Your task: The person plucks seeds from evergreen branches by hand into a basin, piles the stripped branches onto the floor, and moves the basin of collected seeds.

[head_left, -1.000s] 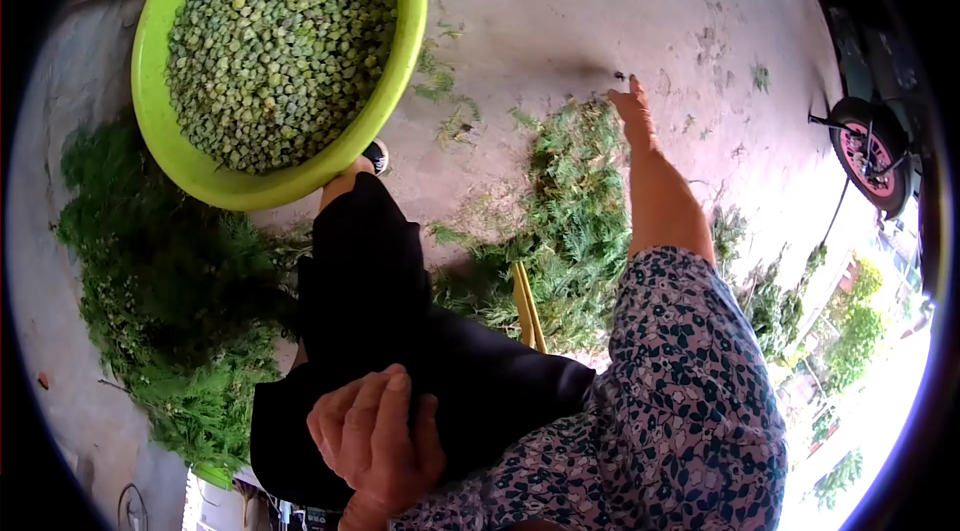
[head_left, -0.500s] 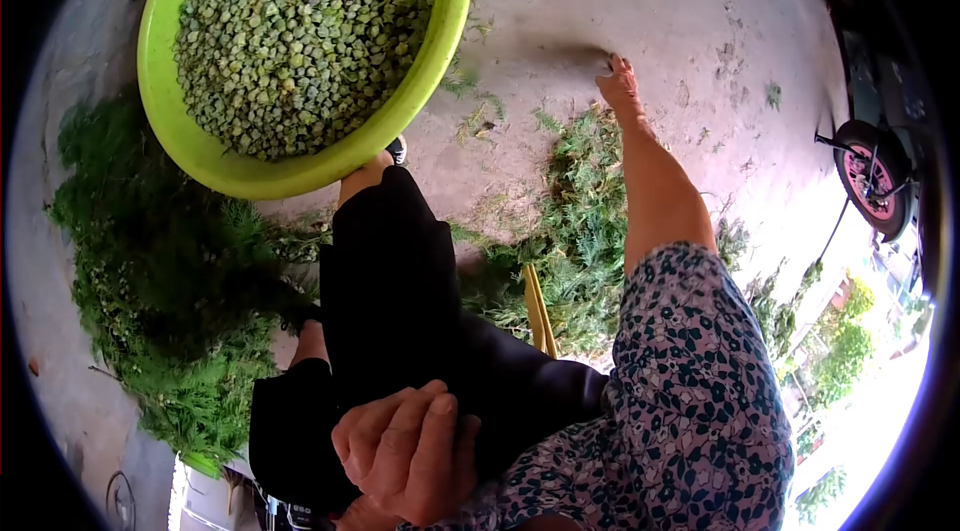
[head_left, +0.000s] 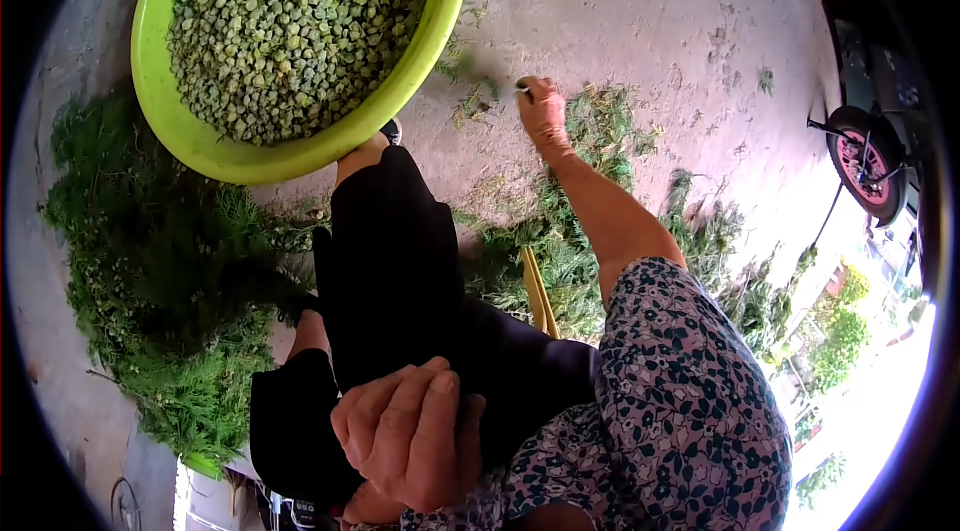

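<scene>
My right hand (head_left: 543, 113) reaches out over the concrete floor, right of a lime-green basin (head_left: 300, 167). Its fingers are curled in a pinch around something too small to make out. The basin is full of small round green seed cones or pods (head_left: 300, 41). Low in the view, close to my body, my left hand (head_left: 408, 439) lies over my dark trousers with its fingers folded together. Whatever it may hold is hidden. Feathery green sprigs (head_left: 590, 141) lie on the floor beneath and beside my right forearm.
A large heap of cut green branches (head_left: 160, 261) spreads left of my legs. More cuttings (head_left: 700, 231) are scattered to the right. A yellow strip-like piece (head_left: 538, 291) is beside my thigh. A wheel with a pink rim (head_left: 866, 169) stands at the right edge.
My right hand has swung left and somewhat nearer to my body, toward the basin, and its fingers are more curled. My left hand stays in nearly the same place.
</scene>
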`<state>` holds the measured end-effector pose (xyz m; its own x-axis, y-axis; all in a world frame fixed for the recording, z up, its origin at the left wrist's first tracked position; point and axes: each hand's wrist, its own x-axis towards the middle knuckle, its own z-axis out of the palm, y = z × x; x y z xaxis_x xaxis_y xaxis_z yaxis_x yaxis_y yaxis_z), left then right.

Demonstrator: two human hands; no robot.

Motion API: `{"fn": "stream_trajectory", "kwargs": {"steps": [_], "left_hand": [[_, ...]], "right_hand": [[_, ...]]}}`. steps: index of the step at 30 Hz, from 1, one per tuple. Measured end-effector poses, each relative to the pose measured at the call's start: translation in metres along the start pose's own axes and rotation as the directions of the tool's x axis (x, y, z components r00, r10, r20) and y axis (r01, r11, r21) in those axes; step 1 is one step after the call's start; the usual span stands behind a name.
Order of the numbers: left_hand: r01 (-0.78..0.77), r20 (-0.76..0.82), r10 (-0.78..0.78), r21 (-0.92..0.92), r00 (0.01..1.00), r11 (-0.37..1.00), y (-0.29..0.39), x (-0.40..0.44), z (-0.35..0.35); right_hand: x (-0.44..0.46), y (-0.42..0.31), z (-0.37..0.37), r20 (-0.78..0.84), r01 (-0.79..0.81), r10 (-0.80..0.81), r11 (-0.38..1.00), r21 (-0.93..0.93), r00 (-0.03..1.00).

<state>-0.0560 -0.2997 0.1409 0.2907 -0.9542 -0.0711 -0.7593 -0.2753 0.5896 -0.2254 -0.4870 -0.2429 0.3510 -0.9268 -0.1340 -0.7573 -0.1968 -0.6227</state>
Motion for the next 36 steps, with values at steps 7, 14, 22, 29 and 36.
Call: {"fn": "stream_trajectory", "kwargs": {"steps": [7,14,22,29,36], "left_hand": [[0.034,-0.027,-0.034,-0.018,0.999,0.999,0.0,-0.004,-0.001],[0.058,-0.112,-0.052,0.048,0.992,0.997,-0.001,-0.008,0.004],[0.06,-0.338,-0.048,0.024,0.94,0.998,-0.009,-0.015,0.009],[0.02,-0.521,0.011,0.054,0.853,0.998,-0.025,-0.038,0.016],[0.033,-0.553,-0.002,0.047,0.833,0.998,-0.033,-0.067,0.021]], "right_hand": [[-0.019,-0.011,0.043,0.199,0.086,-0.076,0.995,-0.044,0.977],[0.012,-0.088,-0.022,-0.205,-0.173,0.298,0.865,0.471,0.932],[0.004,-0.239,-0.076,-0.199,0.183,-0.073,0.771,0.61,0.977],[-0.062,-0.216,-0.067,-0.143,0.241,-0.198,0.865,0.44,0.97],[-0.112,-0.221,-0.06,0.035,0.237,-0.28,0.869,0.435,0.959]]}}
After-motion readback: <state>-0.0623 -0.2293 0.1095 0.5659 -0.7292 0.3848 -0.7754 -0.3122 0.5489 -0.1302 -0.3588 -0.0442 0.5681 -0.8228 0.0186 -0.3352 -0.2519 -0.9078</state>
